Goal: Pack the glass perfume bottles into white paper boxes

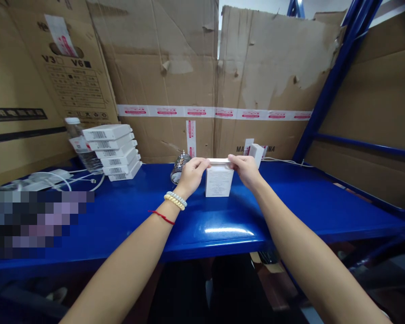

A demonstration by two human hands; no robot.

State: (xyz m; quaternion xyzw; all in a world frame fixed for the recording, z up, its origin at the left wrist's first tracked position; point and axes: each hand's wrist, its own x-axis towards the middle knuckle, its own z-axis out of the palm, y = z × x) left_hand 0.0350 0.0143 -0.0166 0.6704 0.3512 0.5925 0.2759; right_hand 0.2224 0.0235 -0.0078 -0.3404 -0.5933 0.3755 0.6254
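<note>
Near the middle of the blue shelf, my left hand (193, 173) and my right hand (245, 169) pinch the two ends of a thin white box (218, 161), thumbs facing each other. Just beneath it stands a white box (219, 183) with small grey print on its front. Whether the two touch is unclear. Behind my left wrist, a dark, shiny ringed object (177, 170) is partly covered by that hand. A narrow white box (255, 154) stands upright behind my right hand.
On the left, several white boxes with barcodes form a stack (116, 152) beside a clear plastic bottle (83, 150). White cables (59, 180) lie at far left near a blurred patch. Cardboard (165, 81) lines the back; a blue post (334, 85) rises at right.
</note>
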